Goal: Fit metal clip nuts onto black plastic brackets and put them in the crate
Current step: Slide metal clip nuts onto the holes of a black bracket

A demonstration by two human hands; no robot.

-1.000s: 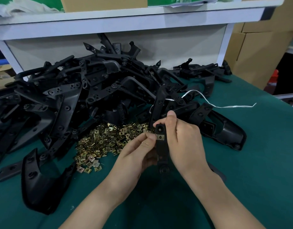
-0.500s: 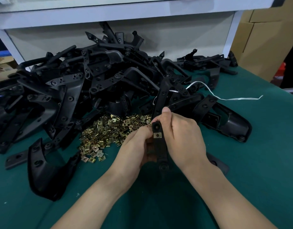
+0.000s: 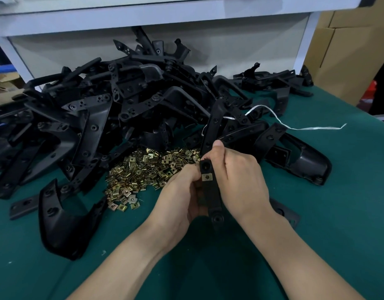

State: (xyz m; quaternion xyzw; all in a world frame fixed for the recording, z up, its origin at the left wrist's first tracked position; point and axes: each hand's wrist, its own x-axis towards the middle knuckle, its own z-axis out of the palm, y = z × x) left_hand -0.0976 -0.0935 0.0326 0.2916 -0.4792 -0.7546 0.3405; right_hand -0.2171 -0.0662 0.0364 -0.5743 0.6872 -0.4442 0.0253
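Fingers [image 3: 192, 173] of the left hand [image 3: 180, 193] are curled round the left edge of a narrow black plastic bracket [image 3: 213, 198], and those of the right hand [image 3: 240, 180] are clamped on its right edge, thumb pointing up beside the far end. Both hands hold the bracket roughly upright above the counter [image 3: 338, 224], near the middle of the scene. One brass-coloured clip nut [image 3: 206, 176] sits on the strip just below the round hole at its upper end (its square face with a centre hole turned toward the camera), between the two thumbs.

Just left of the hands, a loose pile of clip nuts [image 3: 143, 172] lies on the green counter. Behind it, a large heap of black brackets [image 3: 121, 109] spreads from the far left to the far right. A single curved bracket [image 3: 63, 224] lies apart at the near left, and a bulky black housing [image 3: 305, 165] rests to the right of the hands. A thin white strip [image 3: 305, 128] trails from the heap across the counter to the right. A white shelf [image 3: 165, 16] spans the far side, with cardboard boxes [image 3: 348, 50] at the far right.
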